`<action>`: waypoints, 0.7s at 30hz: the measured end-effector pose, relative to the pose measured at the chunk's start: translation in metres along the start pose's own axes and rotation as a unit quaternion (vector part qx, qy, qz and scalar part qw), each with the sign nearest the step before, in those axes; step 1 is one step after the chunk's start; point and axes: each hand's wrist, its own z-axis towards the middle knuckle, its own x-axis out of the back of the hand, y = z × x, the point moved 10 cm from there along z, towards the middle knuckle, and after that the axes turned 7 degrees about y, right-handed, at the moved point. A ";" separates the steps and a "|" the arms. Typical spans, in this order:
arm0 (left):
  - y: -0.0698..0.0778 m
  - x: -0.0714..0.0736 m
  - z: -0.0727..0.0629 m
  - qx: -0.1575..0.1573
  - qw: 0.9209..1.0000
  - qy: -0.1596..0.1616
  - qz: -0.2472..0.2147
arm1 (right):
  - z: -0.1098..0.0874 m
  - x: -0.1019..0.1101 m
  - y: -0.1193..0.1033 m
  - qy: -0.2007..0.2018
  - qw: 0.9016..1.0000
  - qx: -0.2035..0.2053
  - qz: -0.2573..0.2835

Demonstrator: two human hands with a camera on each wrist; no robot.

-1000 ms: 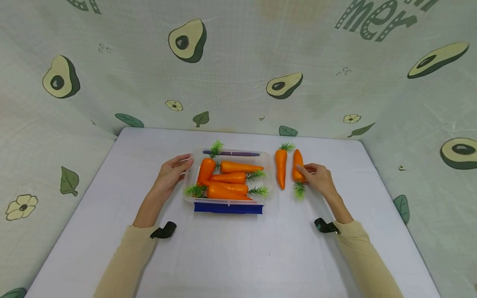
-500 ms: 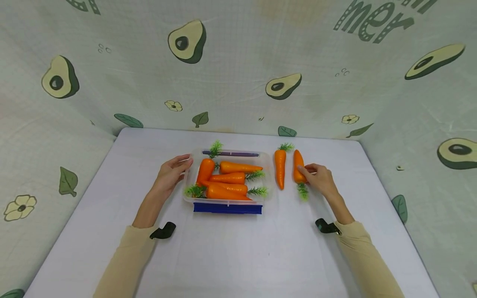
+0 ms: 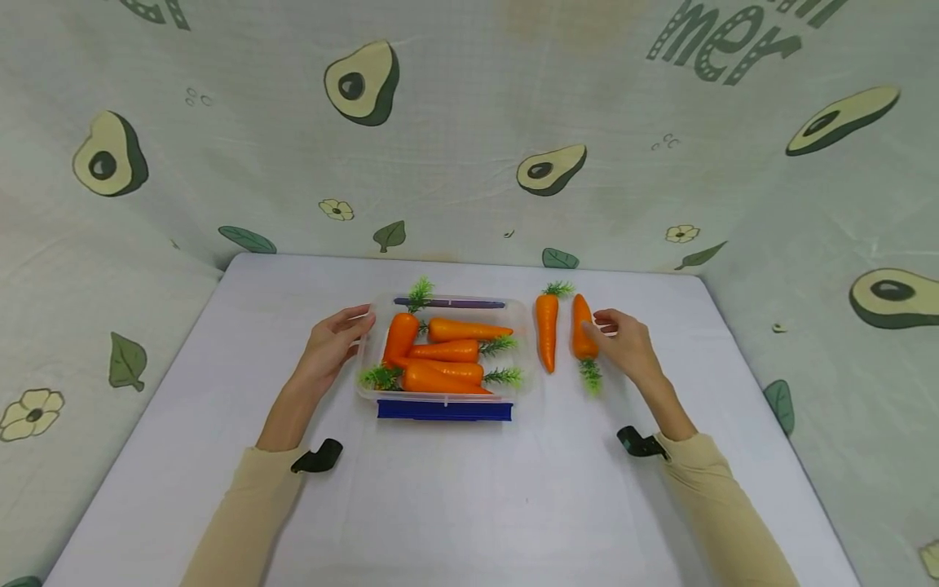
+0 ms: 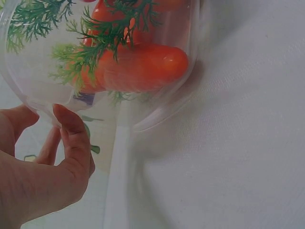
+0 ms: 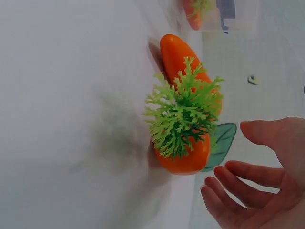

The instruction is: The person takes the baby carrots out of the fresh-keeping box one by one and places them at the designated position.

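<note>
My left hand [image 3: 336, 346] pinches the left rim of a clear plastic container [image 3: 530, 359]; in the left wrist view the thumb and fingers [image 4: 71, 119] meet at its edge. Several orange toy carrots [image 3: 469, 329] with green tops lie in the container. To its right, a carrot [image 3: 547, 330] lies on the table with its leaves at the far end. Beside that one is another carrot [image 3: 584, 326], its leaves toward me. Just right of it is my right hand [image 3: 623, 342], holding nothing; in the right wrist view its loosely spread fingers [image 5: 243, 183] stand apart from the carrot.
A blue latch flap [image 3: 444, 410] hangs along the container's near side, and another purple-blue flap [image 3: 451, 303] shows on the far side. The white table [image 3: 469, 505] ends at a patterned cloth [image 3: 455, 163] behind and at both sides.
My right hand has let go of the rightmost carrot, its fingers spreading away to the right. That carrot turned slightly on the table. My left hand keeps its grip on the container.
</note>
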 end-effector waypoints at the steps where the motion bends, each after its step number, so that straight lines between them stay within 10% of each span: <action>1: 0.000 0.000 0.000 0.000 1.000 0.000 -0.001 | 0.000 0.001 -0.004 0.002 1.000 0.005 0.003; 21: 0.002 -0.001 -0.002 0.004 1.000 -0.018 -0.004 | -0.001 -0.003 -0.075 0.023 0.994 0.097 0.052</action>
